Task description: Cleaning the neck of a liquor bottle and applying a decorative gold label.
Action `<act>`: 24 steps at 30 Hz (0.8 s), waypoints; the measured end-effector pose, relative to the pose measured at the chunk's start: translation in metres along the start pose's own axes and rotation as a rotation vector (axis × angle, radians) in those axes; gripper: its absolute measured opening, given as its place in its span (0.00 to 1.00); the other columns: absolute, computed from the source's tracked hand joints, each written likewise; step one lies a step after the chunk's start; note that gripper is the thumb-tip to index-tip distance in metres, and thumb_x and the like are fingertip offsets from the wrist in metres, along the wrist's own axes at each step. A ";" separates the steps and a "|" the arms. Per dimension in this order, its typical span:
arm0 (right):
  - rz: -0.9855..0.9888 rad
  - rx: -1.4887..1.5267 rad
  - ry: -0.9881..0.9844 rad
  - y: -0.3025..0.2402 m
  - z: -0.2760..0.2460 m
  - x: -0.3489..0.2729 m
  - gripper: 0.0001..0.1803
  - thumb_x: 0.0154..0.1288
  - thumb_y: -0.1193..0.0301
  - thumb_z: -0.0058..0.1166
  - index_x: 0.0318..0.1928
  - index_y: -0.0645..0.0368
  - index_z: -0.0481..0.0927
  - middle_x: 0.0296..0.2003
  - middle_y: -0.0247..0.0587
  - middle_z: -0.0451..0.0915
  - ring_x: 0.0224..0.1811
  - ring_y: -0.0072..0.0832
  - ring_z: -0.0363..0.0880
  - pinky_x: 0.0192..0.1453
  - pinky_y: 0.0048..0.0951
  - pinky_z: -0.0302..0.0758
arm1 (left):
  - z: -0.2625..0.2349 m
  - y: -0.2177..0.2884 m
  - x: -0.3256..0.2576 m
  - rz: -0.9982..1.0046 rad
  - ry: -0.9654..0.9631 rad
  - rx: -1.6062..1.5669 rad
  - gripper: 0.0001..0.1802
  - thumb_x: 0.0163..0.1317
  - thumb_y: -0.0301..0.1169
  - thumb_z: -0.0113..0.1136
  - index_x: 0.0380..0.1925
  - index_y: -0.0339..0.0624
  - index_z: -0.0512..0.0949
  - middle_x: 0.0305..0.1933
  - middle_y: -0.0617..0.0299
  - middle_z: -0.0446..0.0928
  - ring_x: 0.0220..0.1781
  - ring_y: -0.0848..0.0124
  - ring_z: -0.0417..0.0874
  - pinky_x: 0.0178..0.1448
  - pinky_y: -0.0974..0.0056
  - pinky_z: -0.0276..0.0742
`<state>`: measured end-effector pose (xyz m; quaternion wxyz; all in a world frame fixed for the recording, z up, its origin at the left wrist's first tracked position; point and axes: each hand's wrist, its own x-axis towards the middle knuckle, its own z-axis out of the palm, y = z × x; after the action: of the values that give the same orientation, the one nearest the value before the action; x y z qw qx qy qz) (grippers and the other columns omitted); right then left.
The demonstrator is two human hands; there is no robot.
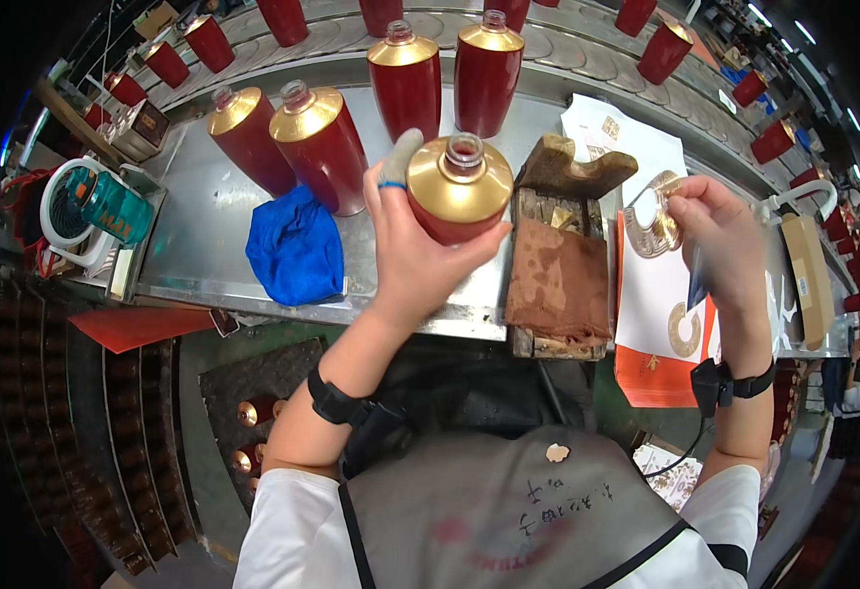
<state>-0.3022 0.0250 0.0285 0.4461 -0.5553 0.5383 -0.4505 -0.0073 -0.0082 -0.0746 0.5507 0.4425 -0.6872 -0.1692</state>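
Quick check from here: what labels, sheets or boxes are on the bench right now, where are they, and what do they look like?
Round label: gold ring-shaped sticker, pinched in the right hand.
Label sheet: white over orange backing, under that hand, with one gold ring.
Paper sheet: white, small gold marks, behind the wooden block.
Box: flat brown cardboard, far right.
Small box: dark, far left.
Left hand holds a red bottle.
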 end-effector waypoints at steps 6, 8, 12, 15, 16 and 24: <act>0.024 0.144 -0.009 -0.014 0.035 -0.009 0.08 0.69 0.75 0.58 0.45 0.64 0.80 0.33 0.32 0.84 0.32 0.12 0.78 0.38 0.16 0.72 | -0.003 0.004 -0.010 0.040 0.009 0.053 0.56 0.43 0.43 0.83 0.63 0.29 0.58 0.65 0.42 0.61 0.67 0.51 0.63 0.69 0.51 0.63; 0.043 0.172 -0.018 -0.017 0.042 -0.010 0.09 0.68 0.76 0.59 0.46 0.65 0.80 0.35 0.33 0.85 0.33 0.12 0.79 0.38 0.15 0.72 | -0.010 0.003 -0.008 0.053 -0.009 0.031 0.57 0.43 0.45 0.83 0.63 0.28 0.57 0.65 0.41 0.61 0.67 0.52 0.65 0.68 0.52 0.65; 0.133 0.325 -0.166 -0.018 0.056 -0.008 0.17 0.65 0.78 0.62 0.54 0.65 0.79 0.41 0.39 0.87 0.40 0.17 0.84 0.43 0.17 0.78 | -0.023 0.000 -0.007 -0.180 -0.207 -0.155 0.62 0.40 0.40 0.83 0.70 0.31 0.54 0.63 0.49 0.69 0.67 0.60 0.72 0.70 0.55 0.67; 0.126 0.384 -0.201 -0.018 0.069 -0.004 0.20 0.64 0.79 0.62 0.57 0.65 0.78 0.43 0.41 0.87 0.43 0.19 0.84 0.48 0.20 0.79 | -0.030 0.000 -0.003 -0.140 -0.200 -0.293 0.64 0.39 0.46 0.85 0.69 0.30 0.55 0.59 0.46 0.66 0.57 0.57 0.76 0.62 0.58 0.73; 0.112 0.393 -0.219 -0.021 0.073 -0.003 0.21 0.64 0.80 0.62 0.57 0.66 0.78 0.43 0.41 0.87 0.43 0.20 0.84 0.49 0.20 0.79 | -0.042 0.002 -0.002 0.012 -0.124 -0.031 0.62 0.40 0.43 0.84 0.69 0.30 0.56 0.57 0.47 0.68 0.55 0.60 0.76 0.61 0.59 0.73; 0.074 0.430 -0.363 -0.060 0.110 -0.001 0.29 0.62 0.76 0.63 0.63 0.67 0.72 0.47 0.47 0.85 0.44 0.24 0.85 0.45 0.23 0.80 | -0.111 0.047 0.011 -0.417 -0.687 -0.951 0.44 0.63 0.21 0.61 0.75 0.38 0.48 0.48 0.51 0.81 0.46 0.69 0.83 0.50 0.66 0.78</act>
<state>-0.1830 0.0283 0.0655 0.6589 -0.4995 0.3614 -0.4310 0.0733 0.0371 0.0032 0.3901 0.1941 -0.5739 -0.6934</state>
